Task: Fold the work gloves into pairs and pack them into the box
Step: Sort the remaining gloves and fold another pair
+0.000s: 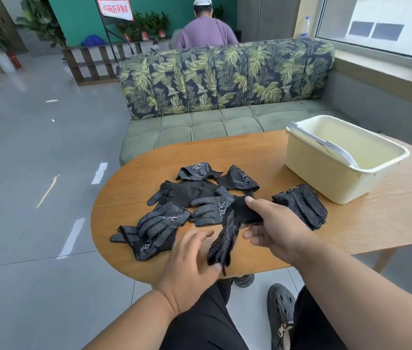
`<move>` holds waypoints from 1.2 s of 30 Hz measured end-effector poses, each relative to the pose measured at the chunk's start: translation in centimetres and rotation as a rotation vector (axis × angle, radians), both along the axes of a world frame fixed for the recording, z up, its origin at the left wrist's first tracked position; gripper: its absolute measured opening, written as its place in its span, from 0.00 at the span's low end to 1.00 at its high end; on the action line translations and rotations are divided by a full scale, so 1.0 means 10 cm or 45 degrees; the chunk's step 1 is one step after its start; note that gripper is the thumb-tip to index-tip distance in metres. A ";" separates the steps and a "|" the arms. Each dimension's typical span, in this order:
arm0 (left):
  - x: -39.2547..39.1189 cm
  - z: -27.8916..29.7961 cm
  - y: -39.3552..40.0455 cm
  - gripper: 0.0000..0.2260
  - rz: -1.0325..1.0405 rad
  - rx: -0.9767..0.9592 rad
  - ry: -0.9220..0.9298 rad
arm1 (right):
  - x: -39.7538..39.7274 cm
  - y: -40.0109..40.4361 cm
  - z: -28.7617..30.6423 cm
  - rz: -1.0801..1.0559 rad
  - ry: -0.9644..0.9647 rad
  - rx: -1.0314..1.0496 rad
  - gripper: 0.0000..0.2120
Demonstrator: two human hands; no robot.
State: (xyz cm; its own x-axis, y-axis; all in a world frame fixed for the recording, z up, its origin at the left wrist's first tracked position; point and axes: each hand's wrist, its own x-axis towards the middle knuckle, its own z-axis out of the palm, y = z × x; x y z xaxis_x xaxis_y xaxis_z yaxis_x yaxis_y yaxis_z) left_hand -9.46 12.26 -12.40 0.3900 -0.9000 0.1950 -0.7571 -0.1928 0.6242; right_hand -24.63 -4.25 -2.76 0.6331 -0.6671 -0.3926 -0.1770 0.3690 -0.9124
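- The glove [227, 231] I am working on hangs from my right hand [273, 228], whose fingers and thumb are clamped on its cuff end; its dotted fingers dangle over the near edge of the counter [250, 152].
- My left hand [189, 256] is beside the dangling end, fingers apart and relaxed, perhaps brushing it.
- More gloves [194, 198] lie in a loose heap to the left; another pair [300, 203] sits just right of my hand.
- The cream box [326, 173] stands at the far right, and no gloves show inside it.
- Risk: the limp glove could slip off the edge if my pinch loosens, or I could match it badly, since the heap overlaps.
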 end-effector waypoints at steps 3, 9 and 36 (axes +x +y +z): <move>-0.10 0.02 -0.05 0.33 0.007 -0.142 0.041 | 0.10 0.07 0.17 0.029 -0.073 -0.021 0.14; -0.11 0.12 -0.15 0.15 0.223 -0.254 0.425 | 0.13 0.18 0.20 0.050 -0.085 -0.072 0.14; -0.12 0.38 -0.28 0.24 0.486 -0.343 2.416 | 0.23 0.19 0.22 0.170 -0.554 0.050 0.12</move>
State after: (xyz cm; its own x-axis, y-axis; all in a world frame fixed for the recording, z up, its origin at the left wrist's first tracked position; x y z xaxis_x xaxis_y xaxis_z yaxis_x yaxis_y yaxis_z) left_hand -10.64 9.49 -8.65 0.3613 -0.7546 -0.5478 0.8728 0.0670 0.4835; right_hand -22.35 -2.35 -0.51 0.8241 -0.5586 -0.0945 0.1713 0.4046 -0.8983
